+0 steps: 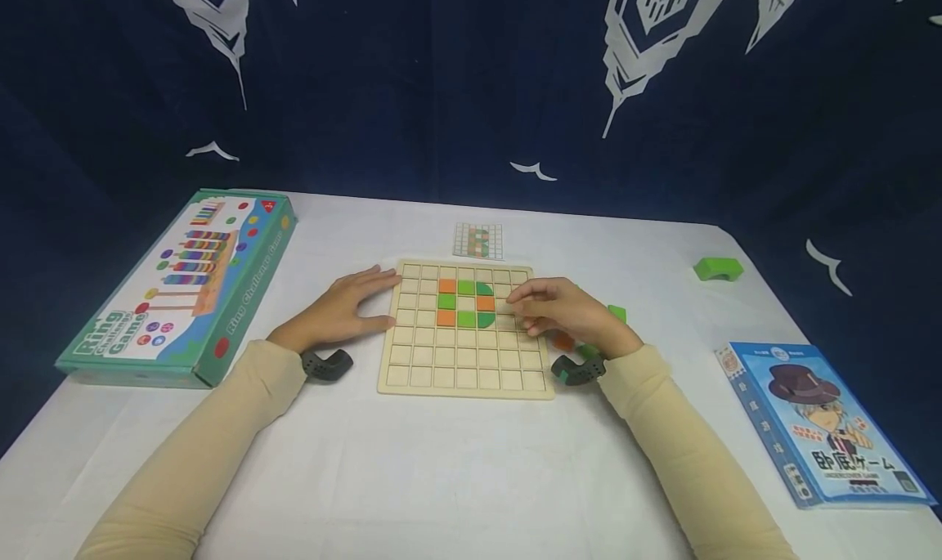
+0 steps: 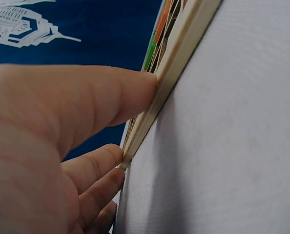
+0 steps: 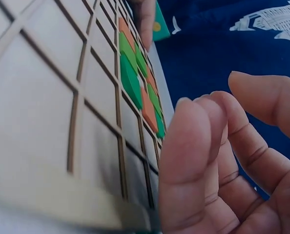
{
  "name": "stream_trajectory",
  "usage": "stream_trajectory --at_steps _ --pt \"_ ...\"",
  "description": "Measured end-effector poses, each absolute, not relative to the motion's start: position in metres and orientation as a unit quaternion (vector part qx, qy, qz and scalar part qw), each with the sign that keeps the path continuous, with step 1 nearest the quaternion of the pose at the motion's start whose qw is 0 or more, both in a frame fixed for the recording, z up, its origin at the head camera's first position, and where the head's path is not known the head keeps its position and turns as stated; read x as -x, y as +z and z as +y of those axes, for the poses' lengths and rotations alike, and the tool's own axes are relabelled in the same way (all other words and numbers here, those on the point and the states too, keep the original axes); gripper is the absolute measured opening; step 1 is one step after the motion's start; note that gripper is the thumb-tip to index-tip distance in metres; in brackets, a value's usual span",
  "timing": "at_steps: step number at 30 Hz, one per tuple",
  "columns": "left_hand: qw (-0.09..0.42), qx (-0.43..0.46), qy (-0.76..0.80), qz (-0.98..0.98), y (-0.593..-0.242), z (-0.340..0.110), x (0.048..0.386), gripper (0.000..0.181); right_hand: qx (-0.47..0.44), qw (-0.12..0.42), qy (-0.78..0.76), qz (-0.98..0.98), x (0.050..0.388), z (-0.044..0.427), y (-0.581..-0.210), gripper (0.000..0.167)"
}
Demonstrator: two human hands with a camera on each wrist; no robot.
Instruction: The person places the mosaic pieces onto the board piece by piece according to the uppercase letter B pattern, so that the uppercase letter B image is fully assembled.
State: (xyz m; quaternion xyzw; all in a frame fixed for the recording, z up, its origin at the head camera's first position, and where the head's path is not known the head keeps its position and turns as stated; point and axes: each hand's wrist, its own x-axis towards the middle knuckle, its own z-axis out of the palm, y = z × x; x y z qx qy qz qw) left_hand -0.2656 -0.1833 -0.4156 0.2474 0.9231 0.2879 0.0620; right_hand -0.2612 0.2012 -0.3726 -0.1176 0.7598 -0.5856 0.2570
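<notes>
A pale wooden grid board (image 1: 441,378) lies on the white table. Orange tiles (image 1: 446,285), light green tiles (image 1: 466,287) and dark green rounded tiles (image 1: 485,320) form a ring around one bare cell. My left hand (image 1: 338,308) touches the board's left edge with its thumb and fingertips, its fingers extended. Over the right columns hovers my right hand (image 1: 570,315), fingers loosely bent; the right wrist view shows nothing between them. Partly hidden under and beside it lie loose pieces, among them an orange piece (image 1: 563,341) and a green piece (image 1: 618,313).
Behind the board lies a small card (image 1: 478,239) printed with a coloured grid pattern. A green Ring Challenge Game box (image 1: 184,290) sits at the left, a blue game box (image 1: 824,421) at the right. A green arched block (image 1: 717,269) rests at the back right.
</notes>
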Motion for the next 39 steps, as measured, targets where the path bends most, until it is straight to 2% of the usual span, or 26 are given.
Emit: stream_trajectory --at_steps 11,22,28,35,39 --pt "0.066 -0.246 0.286 0.924 -0.417 -0.184 0.267 0.079 0.096 0.219 -0.609 0.756 0.259 0.236 -0.37 0.027" --pt "0.065 -0.249 0.283 0.924 -0.414 -0.184 0.267 0.078 0.07 0.128 -0.615 0.775 0.261 0.263 -0.369 0.027" --pt "0.06 -0.253 0.286 0.922 -0.414 -0.185 0.266 0.077 0.046 0.088 -0.593 0.799 0.266 0.273 -0.377 0.037" --pt "0.067 -0.246 0.291 0.922 -0.413 -0.184 0.264 0.077 0.012 0.075 -0.551 0.831 0.271 0.279 -0.385 0.044" --pt "0.068 -0.247 0.292 0.921 -0.413 -0.183 0.263 0.077 -0.004 0.086 -0.534 0.841 0.273 0.283 -0.386 0.045"
